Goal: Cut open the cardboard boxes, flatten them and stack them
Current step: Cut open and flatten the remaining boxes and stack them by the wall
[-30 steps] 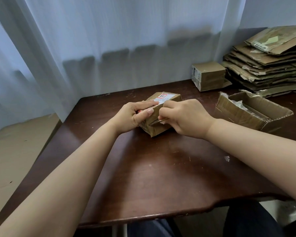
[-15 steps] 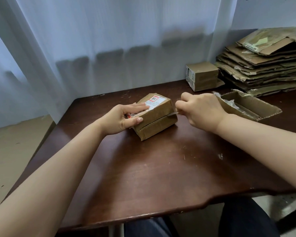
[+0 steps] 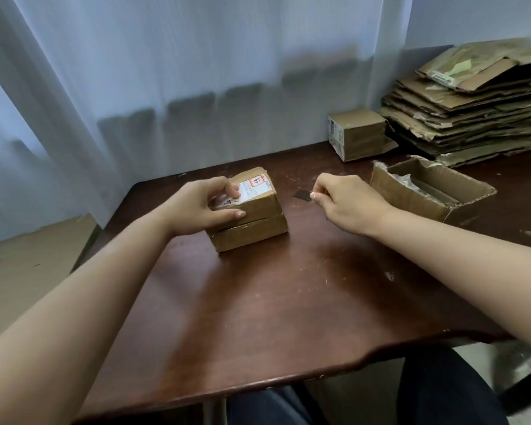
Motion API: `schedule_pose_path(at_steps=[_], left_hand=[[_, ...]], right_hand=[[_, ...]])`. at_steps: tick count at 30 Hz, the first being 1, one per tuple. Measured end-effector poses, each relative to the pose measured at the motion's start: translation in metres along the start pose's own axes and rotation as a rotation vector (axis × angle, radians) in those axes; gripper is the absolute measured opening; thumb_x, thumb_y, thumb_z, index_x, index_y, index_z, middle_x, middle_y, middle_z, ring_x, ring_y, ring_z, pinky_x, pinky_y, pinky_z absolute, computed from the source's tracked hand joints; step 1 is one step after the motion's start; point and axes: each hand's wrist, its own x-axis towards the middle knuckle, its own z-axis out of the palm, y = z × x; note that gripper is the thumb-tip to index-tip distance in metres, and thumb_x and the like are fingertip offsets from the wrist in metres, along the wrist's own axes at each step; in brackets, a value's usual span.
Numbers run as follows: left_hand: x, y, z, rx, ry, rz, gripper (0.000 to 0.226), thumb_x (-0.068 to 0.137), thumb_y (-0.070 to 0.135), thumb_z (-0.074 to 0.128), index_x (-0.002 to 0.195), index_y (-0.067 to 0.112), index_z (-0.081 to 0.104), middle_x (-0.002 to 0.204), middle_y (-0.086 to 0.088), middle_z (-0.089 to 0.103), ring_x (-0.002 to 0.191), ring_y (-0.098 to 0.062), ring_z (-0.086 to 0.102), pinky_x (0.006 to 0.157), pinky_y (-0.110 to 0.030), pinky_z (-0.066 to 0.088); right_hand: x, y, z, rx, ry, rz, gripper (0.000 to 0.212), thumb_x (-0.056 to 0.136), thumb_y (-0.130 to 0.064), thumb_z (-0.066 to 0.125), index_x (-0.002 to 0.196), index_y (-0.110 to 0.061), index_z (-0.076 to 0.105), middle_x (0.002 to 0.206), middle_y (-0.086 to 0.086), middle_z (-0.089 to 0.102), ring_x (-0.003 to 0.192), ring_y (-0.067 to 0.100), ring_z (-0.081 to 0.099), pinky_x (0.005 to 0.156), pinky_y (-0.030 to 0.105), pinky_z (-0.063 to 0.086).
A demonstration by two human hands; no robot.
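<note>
Clearly the left hand [image 3: 201, 207] gripped the small taped box [image 3: 252, 214] just left of the frame's centre, its fingers curled over the top near the white shipping label [image 3: 252, 190] and its thumb pressed against the near side. That box sat on the dark wooden table [image 3: 258, 302], with a seam running across its side between an upper and a lower part. To the right of it, and apart from the box, the right hand [image 3: 347, 204] was closed in a pinch on a thin dark blade [image 3: 302, 194]; the blade was blurred, so it was probably a bare cutter blade, though I could not tell for sure. Its tip pointed left toward the box without touching it.

Just beyond the right hand, toward the right of the frame, an opened box [image 3: 432, 191] lay with its flaps up and some clear plastic wrapping inside. Further back, near the table's far edge, stood another small closed box [image 3: 357, 133]. In the upper right corner a tall stack of flattened cardboard [image 3: 469, 108] rested on the table, just beside that closed box. White sheer curtains [image 3: 181, 72] filled the upper part of the frame behind the table. At the bottom edge, the person's dark trousers [image 3: 442, 391] showed below the table's near edge.
</note>
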Motion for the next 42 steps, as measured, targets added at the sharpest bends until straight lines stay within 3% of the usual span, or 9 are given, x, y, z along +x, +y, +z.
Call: schedule_pose_path(at_steps=[3, 8, 16, 21, 29, 33, 36, 39, 42], left_hand=[[0.001, 0.005, 0.013, 0.047, 0.081, 0.021, 0.049, 0.075, 0.054, 0.068, 0.107, 0.019, 0.060, 0.124, 0.007, 0.060, 0.113, -0.017, 0.058, 0.095, -0.036, 0.048], [0.000, 0.001, 0.013, 0.029, 0.089, 0.020, 0.048, 0.078, 0.053, 0.069, 0.110, 0.018, 0.060, 0.123, 0.006, 0.060, 0.113, -0.017, 0.058, 0.095, -0.035, 0.048], [-0.002, -0.001, 0.012, 0.018, 0.082, -0.007, 0.056, 0.077, 0.067, 0.066, 0.109, 0.022, 0.059, 0.124, 0.005, 0.062, 0.111, -0.018, 0.059, 0.092, -0.036, 0.050], [-0.002, 0.001, 0.012, 0.013, 0.071, -0.017, 0.046, 0.077, 0.055, 0.061, 0.108, 0.021, 0.059, 0.126, 0.003, 0.061, 0.114, -0.017, 0.058, 0.093, -0.040, 0.050], [0.003, 0.004, 0.014, 0.005, 0.055, -0.028, 0.034, 0.085, 0.043, 0.065, 0.108, 0.019, 0.060, 0.124, 0.007, 0.060, 0.111, -0.016, 0.057, 0.085, -0.026, 0.046], [0.001, 0.005, 0.012, 0.006, 0.045, -0.051, 0.031, 0.085, 0.044, 0.065, 0.106, 0.022, 0.060, 0.126, 0.008, 0.060, 0.113, -0.015, 0.056, 0.091, -0.032, 0.046], [-0.003, 0.005, 0.010, 0.018, 0.052, -0.071, 0.030, 0.085, 0.045, 0.064, 0.106, 0.023, 0.059, 0.123, 0.007, 0.061, 0.109, -0.014, 0.056, 0.086, -0.028, 0.046], [-0.008, 0.006, 0.010, 0.044, 0.084, -0.094, 0.027, 0.088, 0.043, 0.063, 0.107, 0.023, 0.059, 0.111, 0.001, 0.063, 0.096, -0.016, 0.057, 0.078, -0.023, 0.044], [-0.005, 0.018, 0.013, 0.073, 0.058, -0.113, 0.027, 0.095, 0.041, 0.056, 0.115, 0.024, 0.061, 0.115, 0.000, 0.063, 0.106, -0.019, 0.058, 0.087, -0.030, 0.045]], right_hand=[[-0.006, -0.001, 0.011, 0.022, 0.008, 0.011, 0.015, 0.099, -0.030, 0.045, 0.100, -0.019, 0.056, 0.097, 0.005, 0.065, 0.091, 0.031, 0.059, 0.075, 0.038, 0.046], [-0.013, -0.002, 0.022, 0.129, 0.046, -0.024, 0.012, 0.100, -0.031, 0.044, 0.093, -0.023, 0.048, 0.080, 0.002, 0.061, 0.079, 0.031, 0.058, 0.069, 0.040, 0.047], [-0.015, -0.007, 0.034, 0.084, 0.122, -0.128, 0.016, 0.102, -0.028, 0.040, 0.102, -0.014, 0.047, 0.069, 0.001, 0.055, 0.070, 0.036, 0.058, 0.061, 0.040, 0.045], [-0.017, -0.009, 0.039, -0.002, 0.136, -0.173, 0.019, 0.102, -0.025, 0.037, 0.109, -0.010, 0.045, 0.079, 0.010, 0.064, 0.074, 0.042, 0.060, 0.060, 0.041, 0.044], [-0.022, -0.008, 0.038, -0.186, 0.070, -0.146, 0.017, 0.102, -0.025, 0.036, 0.111, -0.012, 0.043, 0.082, 0.014, 0.065, 0.076, 0.042, 0.060, 0.057, 0.036, 0.036], [-0.027, -0.011, 0.034, -0.258, 0.020, -0.112, 0.015, 0.102, -0.024, 0.035, 0.111, -0.015, 0.043, 0.087, 0.014, 0.066, 0.081, 0.039, 0.061, 0.056, 0.033, 0.031], [-0.028, -0.011, 0.032, -0.394, -0.039, -0.112, 0.015, 0.102, -0.024, 0.034, 0.111, -0.018, 0.044, 0.094, 0.010, 0.067, 0.086, 0.036, 0.062, 0.052, 0.031, 0.024], [-0.025, -0.010, 0.030, -0.330, -0.040, -0.060, 0.018, 0.102, -0.026, 0.033, 0.110, -0.014, 0.044, 0.097, 0.012, 0.066, 0.088, 0.037, 0.061, 0.058, 0.032, 0.029], [-0.028, -0.004, 0.026, -0.180, 0.057, 0.006, 0.021, 0.102, -0.029, 0.033, 0.108, -0.014, 0.046, 0.095, 0.014, 0.067, 0.087, 0.039, 0.061, 0.062, 0.036, 0.035]])
